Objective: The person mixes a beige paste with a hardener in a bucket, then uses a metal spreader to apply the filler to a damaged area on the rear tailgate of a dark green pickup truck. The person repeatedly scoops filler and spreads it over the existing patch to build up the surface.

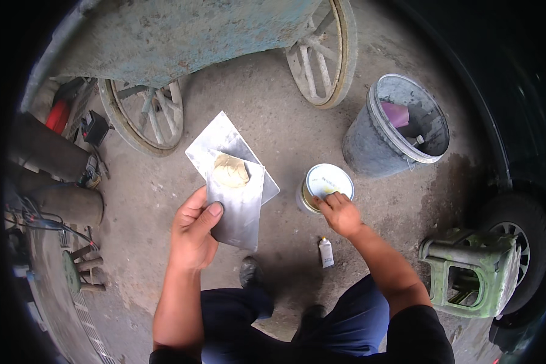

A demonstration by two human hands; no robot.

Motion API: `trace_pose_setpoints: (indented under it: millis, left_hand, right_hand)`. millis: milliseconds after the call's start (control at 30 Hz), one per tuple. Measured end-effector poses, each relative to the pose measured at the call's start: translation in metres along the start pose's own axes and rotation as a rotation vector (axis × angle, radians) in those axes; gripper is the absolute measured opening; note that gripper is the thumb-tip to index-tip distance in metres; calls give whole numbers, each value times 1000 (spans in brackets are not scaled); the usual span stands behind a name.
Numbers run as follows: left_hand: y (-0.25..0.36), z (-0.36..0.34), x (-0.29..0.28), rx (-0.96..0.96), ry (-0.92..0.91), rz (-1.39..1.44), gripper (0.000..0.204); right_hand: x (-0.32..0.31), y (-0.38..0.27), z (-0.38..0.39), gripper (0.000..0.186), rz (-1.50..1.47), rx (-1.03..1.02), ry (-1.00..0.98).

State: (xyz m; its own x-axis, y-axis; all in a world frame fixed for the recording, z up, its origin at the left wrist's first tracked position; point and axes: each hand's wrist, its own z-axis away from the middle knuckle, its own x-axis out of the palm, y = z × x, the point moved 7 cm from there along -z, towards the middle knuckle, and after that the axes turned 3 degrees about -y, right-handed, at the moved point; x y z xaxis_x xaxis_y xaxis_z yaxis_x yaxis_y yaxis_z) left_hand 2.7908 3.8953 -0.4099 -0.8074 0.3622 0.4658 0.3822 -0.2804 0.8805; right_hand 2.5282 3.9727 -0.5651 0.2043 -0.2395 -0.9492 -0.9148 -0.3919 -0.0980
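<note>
Right hand [343,214] partly hides the white lid [329,179]

Between the metal plate [236,212] in the left hand [195,227] and the white-lidded tin [330,178] runs a gap of concrete floor [289,218], narrowed by the corner of a second plate [215,136] jutting from underneath. The right hand [343,213] blocks the tin's near side, and a grey bucket [368,139] stands beyond its far right. A small tube [326,253] lies low, nearer the person.

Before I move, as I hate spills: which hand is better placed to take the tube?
Probably the right hand: though at the container, it's nearer the tube; the left hand holds a plate bearing paste.
</note>
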Motion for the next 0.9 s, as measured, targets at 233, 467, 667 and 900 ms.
trace_pose_setpoints:
  millis: [233,467,667,900]
  left_hand:
    - [-5,-2,4,-20,-39,-15,38]
    - [-11,-3,-1,-25,-10,-21,40]
    - [-14,-14,5,-10,-80,-13,38]
    - [-23,-12,-3,-24,-60,-19,37]
  right_hand:
    - [55,-12,30,40,60,26,-69]
    - [16,33,31,33,-214,503,228]
    - [135,89,198,39,-540,1443,279]
    - [184,-31,211,57,-549,1304,-40]
